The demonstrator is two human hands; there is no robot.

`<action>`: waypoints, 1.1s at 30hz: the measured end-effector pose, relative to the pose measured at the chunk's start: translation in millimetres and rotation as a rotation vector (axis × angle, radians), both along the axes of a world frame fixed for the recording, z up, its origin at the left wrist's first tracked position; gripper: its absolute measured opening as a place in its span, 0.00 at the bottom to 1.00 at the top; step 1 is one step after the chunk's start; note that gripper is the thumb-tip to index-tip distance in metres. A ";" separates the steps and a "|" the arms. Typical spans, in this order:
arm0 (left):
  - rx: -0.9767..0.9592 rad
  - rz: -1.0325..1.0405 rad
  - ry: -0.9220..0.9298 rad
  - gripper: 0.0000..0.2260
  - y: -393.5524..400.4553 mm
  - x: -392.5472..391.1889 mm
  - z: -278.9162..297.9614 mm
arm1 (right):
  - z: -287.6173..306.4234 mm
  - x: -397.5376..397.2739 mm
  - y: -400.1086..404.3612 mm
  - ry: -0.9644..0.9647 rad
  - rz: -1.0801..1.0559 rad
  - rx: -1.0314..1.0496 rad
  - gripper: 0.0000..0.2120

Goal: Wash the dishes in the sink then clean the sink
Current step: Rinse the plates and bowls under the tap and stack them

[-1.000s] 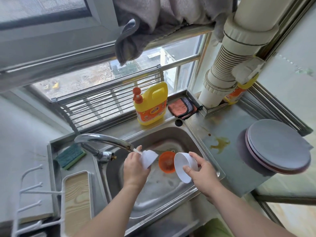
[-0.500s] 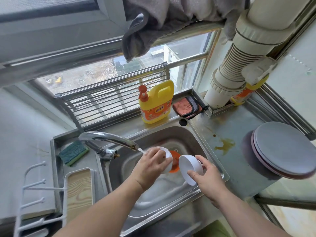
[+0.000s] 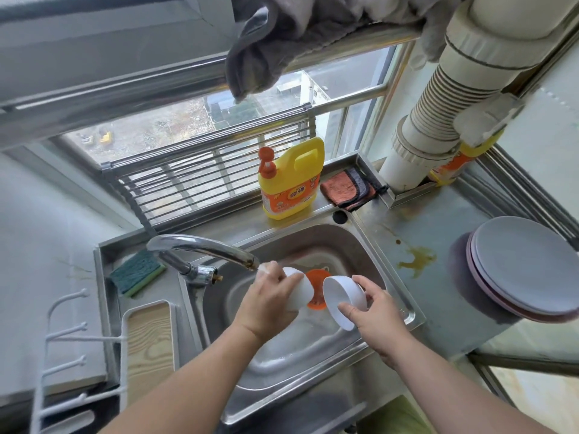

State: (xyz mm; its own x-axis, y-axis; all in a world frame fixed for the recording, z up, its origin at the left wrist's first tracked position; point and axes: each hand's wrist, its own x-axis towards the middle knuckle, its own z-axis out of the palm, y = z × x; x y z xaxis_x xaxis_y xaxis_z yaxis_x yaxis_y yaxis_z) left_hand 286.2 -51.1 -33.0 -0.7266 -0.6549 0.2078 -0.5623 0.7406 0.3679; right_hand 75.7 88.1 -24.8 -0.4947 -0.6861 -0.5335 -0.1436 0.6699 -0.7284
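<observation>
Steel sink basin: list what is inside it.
An orange round strainer, partly hidden by two white bowls held above the steel sink basin; the drain underneath cannot be seen.

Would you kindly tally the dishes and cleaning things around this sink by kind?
White bowls: 2
Plates stacked on the counter: at least 2
Orange strainer: 1
Soap bottles: 2
Sponge: 1
Orange cloth: 1
Total: 9

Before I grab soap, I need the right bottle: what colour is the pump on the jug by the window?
Orange, on the yellow plastic jug; head view.
</observation>
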 end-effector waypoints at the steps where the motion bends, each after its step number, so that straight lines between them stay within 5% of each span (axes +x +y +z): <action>1: 0.186 0.152 0.009 0.29 0.3 -4.2 4.3 | -0.7 0.0 -0.8 -0.004 0.001 0.000 0.32; 4: 0.730 0.753 0.180 0.24 -0.1 -20.1 18.5 | -4.6 0.2 -2.5 -0.003 -0.010 -0.001 0.32; 7: 1.403 1.238 0.678 0.16 -7.0 -31.4 14.1 | -8.5 1.0 -3.4 0.006 -0.013 0.013 0.33; 10: 1.799 1.404 1.026 0.16 -12.9 -29.0 6.3 | -10.7 2.4 -4.9 0.003 -0.020 0.010 0.32; 17: 2.260 1.550 1.463 0.12 -23.0 -7.9 0.7 | -6.6 7.7 -7.7 -0.017 -0.023 -0.008 0.33; 19: 2.304 1.484 1.465 0.07 -27.4 0.7 -0.4 | -5.6 8.8 -7.9 -0.013 -0.014 -0.011 0.33; 29: 2.195 1.260 1.409 0.19 -4.4 25.1 -10.8 | -2.0 16.0 -7.7 -0.072 -0.054 -0.039 0.31; 33: 2.087 1.235 1.209 0.18 16.6 27.3 -10.8 | 4.6 14.6 -8.2 -0.104 -0.082 -0.079 0.32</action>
State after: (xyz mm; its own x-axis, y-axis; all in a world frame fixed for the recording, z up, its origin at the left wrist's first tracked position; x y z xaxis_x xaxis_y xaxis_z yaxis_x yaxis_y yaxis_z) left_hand 313.4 -34.5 -43.8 -0.2893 -0.2553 -0.9225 0.5336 -0.8432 0.0660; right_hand 90.3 79.9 -20.2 -0.4959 -0.6873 -0.5307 -0.0121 0.6166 -0.7872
